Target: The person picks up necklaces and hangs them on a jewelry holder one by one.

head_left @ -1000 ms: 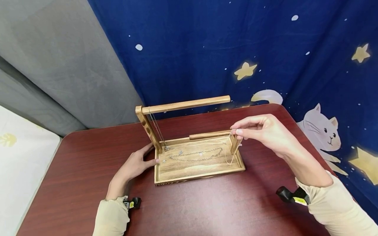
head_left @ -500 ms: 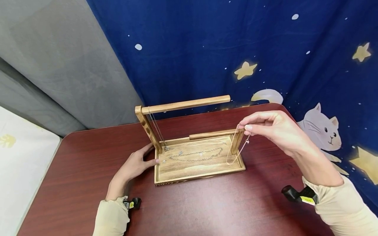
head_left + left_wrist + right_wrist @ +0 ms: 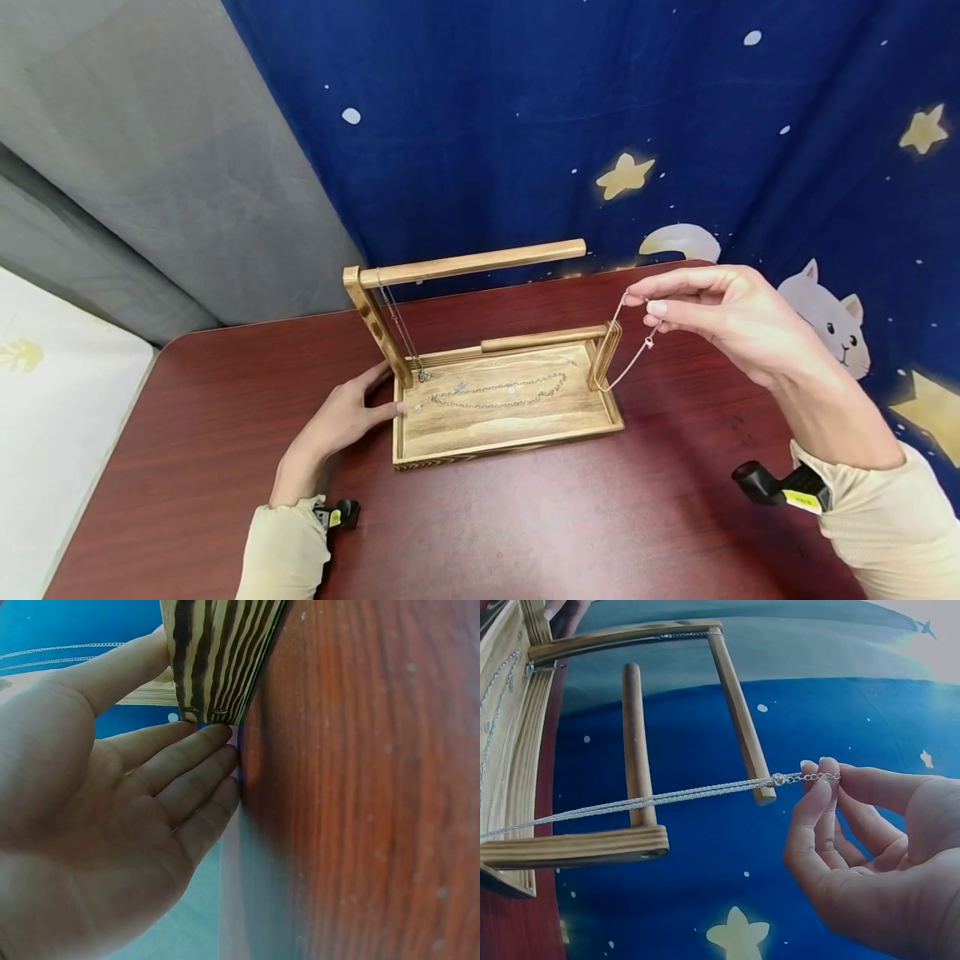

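My right hand (image 3: pixel 731 321) pinches a thin necklace (image 3: pixel 649 342) by its extender chain, between thumb and fingertips. The necklace (image 3: pixel 778 779) hangs in a long loop past the low right post of a wooden jewellery stand (image 3: pixel 510 451); whether it touches the post I cannot tell. With nearly straight fingers, my left hand (image 3: pixel 341 417) rests against the stand's left end, thumb at the rim and the other fingers at the back corner (image 3: pixel 210 712). One necklace (image 3: pixel 396 317) hangs from the upper bar (image 3: pixel 480 263). A chain necklace (image 3: pixel 487 406) lies in the tray part.
A shorter lower bar (image 3: pixel 543 339) reaches left from the right post. Both bars have one free end. The stand is on a dark red table (image 3: pixel 510 533), with a blue star-patterned curtain (image 3: pixel 487 125) behind and a grey curtain (image 3: pixel 172 150) at left.
My right hand has moved right and upward with the necklace, and the loop's bottom has risen. My left hand and the stand have stayed put.
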Available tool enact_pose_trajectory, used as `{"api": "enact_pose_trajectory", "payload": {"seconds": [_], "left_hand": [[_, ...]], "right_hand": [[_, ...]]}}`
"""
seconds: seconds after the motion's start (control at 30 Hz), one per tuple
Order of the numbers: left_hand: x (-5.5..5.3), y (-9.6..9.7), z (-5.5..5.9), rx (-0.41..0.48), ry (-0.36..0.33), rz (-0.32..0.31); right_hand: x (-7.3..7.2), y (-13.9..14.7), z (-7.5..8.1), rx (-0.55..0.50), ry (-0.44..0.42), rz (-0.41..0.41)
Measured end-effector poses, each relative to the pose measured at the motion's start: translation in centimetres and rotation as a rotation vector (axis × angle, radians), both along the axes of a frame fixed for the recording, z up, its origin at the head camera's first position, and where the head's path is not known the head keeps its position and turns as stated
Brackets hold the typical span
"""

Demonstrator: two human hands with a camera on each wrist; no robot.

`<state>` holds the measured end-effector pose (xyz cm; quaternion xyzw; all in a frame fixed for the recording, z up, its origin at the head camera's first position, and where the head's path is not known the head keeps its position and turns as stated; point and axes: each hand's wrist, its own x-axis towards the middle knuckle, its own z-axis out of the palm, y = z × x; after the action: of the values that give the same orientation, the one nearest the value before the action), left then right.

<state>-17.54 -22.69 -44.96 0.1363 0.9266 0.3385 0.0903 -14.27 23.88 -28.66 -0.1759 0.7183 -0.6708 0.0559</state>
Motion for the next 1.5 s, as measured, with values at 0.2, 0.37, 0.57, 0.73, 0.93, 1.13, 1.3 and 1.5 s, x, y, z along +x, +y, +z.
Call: {"api": "enact_pose_trajectory", "payload": {"seconds": [0.2, 0.37, 0.57, 0.73, 0.93, 1.13, 1.3, 1.5], "left_hand": [[0.0, 0.0, 0.1, -0.002, 0.004, 0.005], [0.0, -0.1, 0.1, 0.003, -0.004, 0.012], [0.1, -0.1, 0.1, 0.008, -0.009, 0.015], [0.1, -0.1, 0.1, 0.009, -0.002, 0.015], [0.2, -0.2, 0.0, -0.002, 0.002, 0.017], [0.2, -0.3, 0.0, 0.002, 0.000, 0.021], [0.2, -0.4, -0.1, -0.002, -0.003, 0.022], [0.0, -0.1, -0.1, 0.000, -0.001, 0.011]], "right_hand": [[-0.2, 0.5, 0.6, -0.002, 0.014, -0.018], [-0.5, 0.7, 0.9, -0.002, 0.033, -0.030], [-0.9, 1.0, 1.0, -0.058, 0.043, -0.052], [-1.4, 1.0, 1.3, -0.118, 0.042, -0.053], [-2.0, 0.8, 1.7, -0.219, 0.029, -0.026], [-2.4, 0.6, 2.1, -0.248, 0.008, -0.028], [-2.6, 0.4, 2.4, -0.230, 0.002, -0.044], [-3.1, 0.3, 2.9, -0.242, 0.010, -0.052]]}}
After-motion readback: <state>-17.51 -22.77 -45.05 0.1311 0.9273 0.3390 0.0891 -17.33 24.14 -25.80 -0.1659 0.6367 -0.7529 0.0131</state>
